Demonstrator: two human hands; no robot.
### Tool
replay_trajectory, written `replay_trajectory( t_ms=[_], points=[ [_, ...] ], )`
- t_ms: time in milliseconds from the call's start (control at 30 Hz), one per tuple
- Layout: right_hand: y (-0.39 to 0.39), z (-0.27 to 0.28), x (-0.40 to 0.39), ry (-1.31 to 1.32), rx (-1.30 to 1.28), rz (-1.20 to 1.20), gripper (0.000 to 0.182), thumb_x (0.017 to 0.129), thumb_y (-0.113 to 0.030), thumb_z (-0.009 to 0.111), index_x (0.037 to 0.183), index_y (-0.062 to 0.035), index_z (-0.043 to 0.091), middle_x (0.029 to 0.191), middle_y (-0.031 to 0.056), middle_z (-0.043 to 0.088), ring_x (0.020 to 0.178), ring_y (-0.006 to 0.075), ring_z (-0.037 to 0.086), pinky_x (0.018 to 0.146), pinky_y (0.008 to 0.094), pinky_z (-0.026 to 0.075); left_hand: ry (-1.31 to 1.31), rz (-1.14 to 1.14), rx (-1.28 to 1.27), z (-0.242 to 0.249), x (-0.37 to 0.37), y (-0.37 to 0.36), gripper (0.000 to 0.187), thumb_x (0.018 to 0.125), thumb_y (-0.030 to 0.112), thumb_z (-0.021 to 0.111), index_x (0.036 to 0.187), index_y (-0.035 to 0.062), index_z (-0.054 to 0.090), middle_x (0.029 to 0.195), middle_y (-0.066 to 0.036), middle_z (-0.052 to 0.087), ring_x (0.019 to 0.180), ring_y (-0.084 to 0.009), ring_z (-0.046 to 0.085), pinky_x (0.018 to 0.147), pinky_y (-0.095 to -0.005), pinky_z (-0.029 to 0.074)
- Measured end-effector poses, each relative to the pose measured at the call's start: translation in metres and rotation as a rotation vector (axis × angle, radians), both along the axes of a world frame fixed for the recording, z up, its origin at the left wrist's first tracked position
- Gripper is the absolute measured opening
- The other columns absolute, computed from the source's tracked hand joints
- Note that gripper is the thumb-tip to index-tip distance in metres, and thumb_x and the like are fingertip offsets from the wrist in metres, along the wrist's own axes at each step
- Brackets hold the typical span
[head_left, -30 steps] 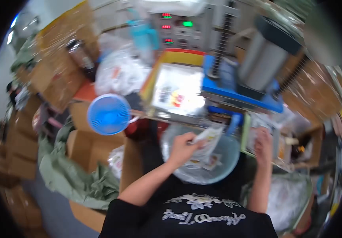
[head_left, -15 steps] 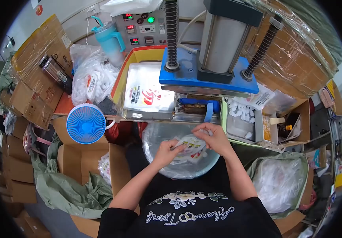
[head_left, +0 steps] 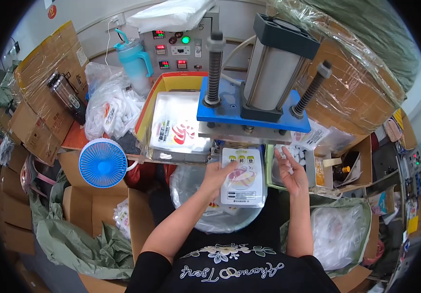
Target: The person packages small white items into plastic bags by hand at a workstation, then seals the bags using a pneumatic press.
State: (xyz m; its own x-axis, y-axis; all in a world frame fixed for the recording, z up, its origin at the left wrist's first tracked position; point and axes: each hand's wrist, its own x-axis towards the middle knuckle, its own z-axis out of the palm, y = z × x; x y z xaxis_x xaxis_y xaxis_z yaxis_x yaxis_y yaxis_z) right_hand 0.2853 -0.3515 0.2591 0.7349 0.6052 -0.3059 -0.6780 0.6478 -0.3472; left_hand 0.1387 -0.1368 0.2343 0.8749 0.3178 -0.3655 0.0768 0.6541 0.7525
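My left hand [head_left: 215, 177] grips a white printed plastic pouch [head_left: 242, 181] by its left edge, with the thumb across the front. The pouch is held up flat, with green-yellow labels near its top and a pink oval design in the middle. Below it is a round tub lined with clear plastic [head_left: 182, 188], with more printed pouches inside. My right hand [head_left: 292, 173] is at the green-rimmed tray [head_left: 270, 168], palm turned up and fingers apart. Small white pieces [head_left: 300, 153] lie in the tray just beyond its fingers.
The press with a blue plate [head_left: 230, 110] stands ahead of my hands. Left of it, a yellow-red box [head_left: 152, 105] holds a stack of pouches [head_left: 176, 117]. A blue fan [head_left: 103, 163] and an open carton [head_left: 95, 205] are at left. A plastic-lined bag [head_left: 340, 234] sits at right.
My right hand has left the pouch and moved right to the tray. My left hand has raised the pouch, turning its printed face into view. The view has shifted slightly.
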Motion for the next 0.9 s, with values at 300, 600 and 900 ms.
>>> replay_trajectory(
  t_ms=[300,600,900],
  points=[
    [-0.01,-0.015,0.002,-0.003,0.017,0.051,0.044,0.096,-0.004,0.048,0.138,-0.0008,0.036,0.14,0.0224,0.041,0.079,0.0118,0.063,0.058,0.0176,0.054,0.217,0.313,1.934,0.005,-0.04,0.084,0.056,0.08,0.041,0.07,0.128,0.0149,0.057,0.137,-0.013,0.05,0.126,-0.0336,0.046,0.105,-0.05,0.032],
    [0.007,0.005,-0.023,-0.685,-0.585,0.2,0.025,0.095,-0.014,0.055,0.119,-0.0071,0.054,0.086,0.0072,0.065,0.044,0.002,0.036,0.037,0.0159,0.025,0.029,0.274,1.343,0.037,-0.088,0.062,0.01,0.082,0.009,0.069,0.09,0.0049,0.072,0.087,-0.004,0.07,0.083,-0.0155,0.062,0.083,-0.0324,0.043],
    [0.061,0.042,-0.086,-1.079,-0.796,0.481,0.019,0.093,-0.015,0.056,0.107,-0.0024,0.059,0.079,0.0041,0.064,0.054,0.0065,0.051,0.05,0.0222,0.042,0.054,0.025,0.852,-0.008,-0.086,0.005,0.014,0.083,0.009,0.07,0.091,-0.0023,0.07,0.078,-0.002,0.068,0.07,-0.0048,0.056,0.063,-0.0214,0.044]
  ],
)
